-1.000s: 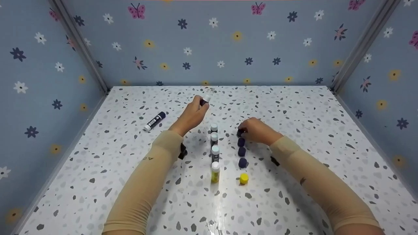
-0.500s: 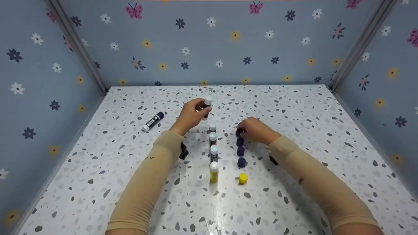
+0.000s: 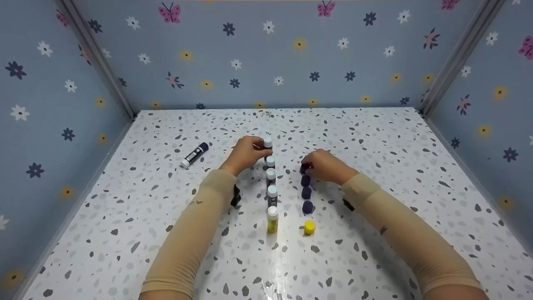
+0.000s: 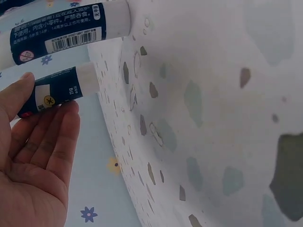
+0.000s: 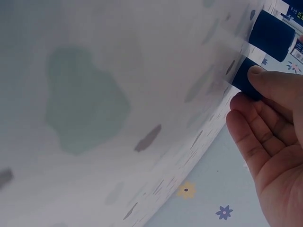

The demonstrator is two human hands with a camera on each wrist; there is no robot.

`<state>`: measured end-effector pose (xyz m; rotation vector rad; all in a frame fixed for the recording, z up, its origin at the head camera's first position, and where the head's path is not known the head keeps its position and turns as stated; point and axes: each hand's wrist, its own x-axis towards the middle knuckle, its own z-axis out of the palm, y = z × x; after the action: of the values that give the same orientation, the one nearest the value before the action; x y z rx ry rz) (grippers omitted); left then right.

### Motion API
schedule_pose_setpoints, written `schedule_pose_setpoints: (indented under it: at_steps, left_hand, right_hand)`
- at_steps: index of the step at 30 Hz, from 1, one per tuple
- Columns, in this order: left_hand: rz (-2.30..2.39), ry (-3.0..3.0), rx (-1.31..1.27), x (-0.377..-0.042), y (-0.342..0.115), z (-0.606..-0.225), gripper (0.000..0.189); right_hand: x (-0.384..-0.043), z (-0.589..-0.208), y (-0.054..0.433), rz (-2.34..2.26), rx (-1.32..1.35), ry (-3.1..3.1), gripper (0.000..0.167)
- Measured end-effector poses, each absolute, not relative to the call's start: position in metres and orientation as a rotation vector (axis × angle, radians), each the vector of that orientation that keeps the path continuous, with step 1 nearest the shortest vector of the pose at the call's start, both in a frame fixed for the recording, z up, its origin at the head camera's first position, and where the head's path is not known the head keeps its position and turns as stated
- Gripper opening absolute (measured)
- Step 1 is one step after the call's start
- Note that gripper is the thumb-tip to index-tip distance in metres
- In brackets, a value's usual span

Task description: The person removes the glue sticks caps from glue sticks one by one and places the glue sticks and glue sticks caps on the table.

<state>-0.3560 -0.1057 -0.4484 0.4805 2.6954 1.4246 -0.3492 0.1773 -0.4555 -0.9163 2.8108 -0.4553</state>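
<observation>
My left hand (image 3: 246,155) pinches an uncapped glue stick (image 3: 267,142) with a navy label, upright at the far end of a row. In the left wrist view the held glue stick (image 4: 56,92) is close beside a neighbouring glue stick (image 4: 71,30), its white base near the tabletop; contact is hard to tell. Several navy-labelled sticks and a yellow glue stick (image 3: 272,223) make up the row. My right hand (image 3: 327,166) holds a navy cap (image 5: 247,78) between thumb and fingers at the far end of a parallel row of caps, behind another navy cap (image 3: 305,180).
A capped navy glue stick (image 3: 194,155) lies on its side at the left. The nearest cap, a yellow cap (image 3: 309,227), sits at the front of the cap row. Flower-patterned walls (image 3: 266,54) border the speckled tabletop (image 3: 374,133) at the back and sides.
My left hand has brought the glue stick down and nearer, from a tilted position farther back to upright behind the row. My right hand has stayed at the far cap.
</observation>
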Motion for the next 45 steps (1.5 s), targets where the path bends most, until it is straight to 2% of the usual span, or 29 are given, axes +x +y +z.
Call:
schedule_pose_setpoints:
  at_steps: [26,30,38,45]
  left_hand:
    - [1.267,2.633,0.505,-0.359,-0.105,-0.452,0.027]
    - [1.199,2.622,0.535,-0.359,-0.107,-0.451,0.034]
    - [1.120,2.636,0.503,-0.356,-0.117,-0.447,0.050]
    - [1.108,2.626,0.459,-0.354,-0.127,-0.442,0.052]
  right_hand:
    - [-0.351,-0.455,0.176,-0.448,-0.908,2.818,0.015]
    - [-0.351,-0.453,0.177,-0.436,-0.920,2.810,0.016]
    - [-0.352,-0.451,0.176,-0.367,-0.872,2.826,0.038]
    - [-0.352,-0.449,0.173,-0.344,-0.826,2.807,0.046]
